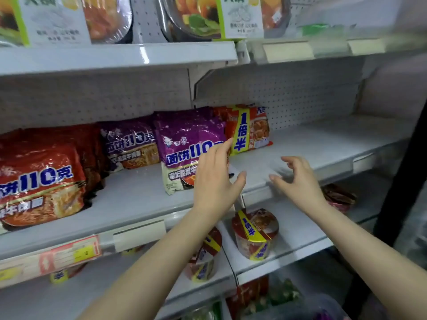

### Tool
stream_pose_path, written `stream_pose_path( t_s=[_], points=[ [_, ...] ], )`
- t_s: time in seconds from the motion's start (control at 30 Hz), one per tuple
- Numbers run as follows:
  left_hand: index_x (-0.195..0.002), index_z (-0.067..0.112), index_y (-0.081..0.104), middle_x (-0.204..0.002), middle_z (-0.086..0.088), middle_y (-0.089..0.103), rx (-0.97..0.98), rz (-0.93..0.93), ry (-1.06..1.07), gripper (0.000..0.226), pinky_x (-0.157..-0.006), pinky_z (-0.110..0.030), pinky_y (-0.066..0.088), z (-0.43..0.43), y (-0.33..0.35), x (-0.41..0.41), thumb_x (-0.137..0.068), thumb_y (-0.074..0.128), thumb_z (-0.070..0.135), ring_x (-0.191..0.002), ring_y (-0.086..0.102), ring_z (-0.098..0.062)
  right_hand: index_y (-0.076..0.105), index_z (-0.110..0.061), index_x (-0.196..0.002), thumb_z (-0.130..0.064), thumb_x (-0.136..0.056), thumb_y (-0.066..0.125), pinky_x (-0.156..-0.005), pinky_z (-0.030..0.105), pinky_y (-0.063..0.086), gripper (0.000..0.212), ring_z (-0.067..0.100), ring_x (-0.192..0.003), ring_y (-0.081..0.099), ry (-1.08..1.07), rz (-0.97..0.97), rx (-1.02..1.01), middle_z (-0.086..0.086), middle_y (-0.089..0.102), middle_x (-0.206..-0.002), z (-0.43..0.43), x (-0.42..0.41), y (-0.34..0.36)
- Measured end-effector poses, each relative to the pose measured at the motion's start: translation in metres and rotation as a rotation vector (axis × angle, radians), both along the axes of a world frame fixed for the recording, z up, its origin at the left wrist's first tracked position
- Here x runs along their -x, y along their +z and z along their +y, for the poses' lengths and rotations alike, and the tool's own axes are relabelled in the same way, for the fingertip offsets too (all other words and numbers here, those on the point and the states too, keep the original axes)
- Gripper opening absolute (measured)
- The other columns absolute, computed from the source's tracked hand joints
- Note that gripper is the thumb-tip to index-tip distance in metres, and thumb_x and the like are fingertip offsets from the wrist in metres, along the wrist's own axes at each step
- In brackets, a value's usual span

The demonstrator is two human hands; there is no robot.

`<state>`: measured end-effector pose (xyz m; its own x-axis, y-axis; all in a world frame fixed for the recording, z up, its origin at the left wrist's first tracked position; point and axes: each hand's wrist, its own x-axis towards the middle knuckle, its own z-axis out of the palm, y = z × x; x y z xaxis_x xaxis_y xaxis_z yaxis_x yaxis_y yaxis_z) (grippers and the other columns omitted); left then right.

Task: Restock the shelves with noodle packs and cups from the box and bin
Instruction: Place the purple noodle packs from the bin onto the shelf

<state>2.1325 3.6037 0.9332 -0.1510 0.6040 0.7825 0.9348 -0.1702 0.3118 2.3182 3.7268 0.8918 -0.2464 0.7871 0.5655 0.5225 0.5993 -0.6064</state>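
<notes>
While both hands were raised over the middle shelf [312, 144], nothing was held in either. The left hand [216, 179] was positioned in front of the purple noodle pack [187, 146], with its fingers [225, 146] spread and relaxed, the tips lying at the edge of the orange noodle pack [250, 128] that stood upright just beside the purple one; actual contact could not be confirmed. The right hand [298, 179] was held above bare shelf, its fingers loosely curled and apart.

The orange pack was judged the main risk: being stood on end with open shelf to its right, it could be tipped forward or sideways by a careless push. The purple pack, set near the front lip, could be nudged off onto the noodle cup [255, 234] on the shelf below. The box and bin were not in view, so further stock could not be located.
</notes>
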Motion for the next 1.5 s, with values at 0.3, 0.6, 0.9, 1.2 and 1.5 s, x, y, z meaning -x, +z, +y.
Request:
stream_pose_path(
  t_s=[0.3,0.6,0.9,1.2,1.5],
  points=[
    [-0.128,0.014,0.057,-0.12,-0.005,0.064,0.028,0.223,-0.455,0.038,-0.092,-0.033,0.039,0.027,-0.105,-0.103,-0.091,0.059,0.022,-0.108,0.059,-0.027,0.055,-0.006,-0.127,-0.022,-0.085,0.074,-0.095,0.039,0.048,0.049,0.024,-0.115,0.053,-0.297,0.029,0.076,0.01,0.052,-0.124,-0.031,-0.129,-0.098],
    [-0.125,0.018,0.06,-0.108,-0.003,0.068,1.089,0.006,-0.522,0.043,-0.086,-0.035,0.05,0.034,-0.31,-0.147,-0.09,0.06,0.043,-0.104,0.062,-0.022,0.059,-0.003,-0.125,-0.023,-0.086,0.074,-0.098,0.031,0.041,0.047,0.028,-0.117,0.058,-0.388,-0.092,0.804,0.014,0.061,-0.124,-0.111,-0.178,-0.28],
    [-0.115,0.031,0.061,-0.112,0.005,0.07,1.697,-0.292,-0.442,0.036,-0.09,-0.028,0.05,0.016,-0.524,-0.141,-0.084,0.073,0.044,-0.107,0.066,-0.019,0.062,-0.01,-0.118,-0.038,-0.095,0.054,-0.087,0.032,0.046,0.037,0.029,-0.107,0.063,-0.227,-0.392,1.299,0.014,0.066,-0.115,-0.119,-0.137,-0.451],
    [-0.13,0.013,0.048,-0.123,-0.004,0.063,1.754,-0.297,-0.429,0.05,-0.084,-0.03,0.05,-0.025,-0.599,-0.148,-0.087,0.069,0.027,-0.108,0.062,-0.021,0.066,-0.016,-0.107,-0.02,-0.091,0.06,-0.077,0.033,0.052,0.018,0.025,-0.096,0.069,-0.373,-0.797,1.32,0.003,0.071,-0.102,-0.111,-0.097,-0.524],
    [-0.114,0.022,0.059,-0.1,0.01,0.07,1.611,-0.484,-0.455,0.065,-0.081,-0.025,0.055,-0.04,-0.58,-0.137,-0.058,0.08,0.047,-0.093,0.069,-0.006,0.066,-0.012,-0.092,-0.032,-0.087,0.064,-0.062,0.019,0.051,0.021,0.015,-0.076,0.067,-0.283,-0.407,1.395,0.001,0.067,-0.082,-0.113,-0.077,-0.485]
  ],
)
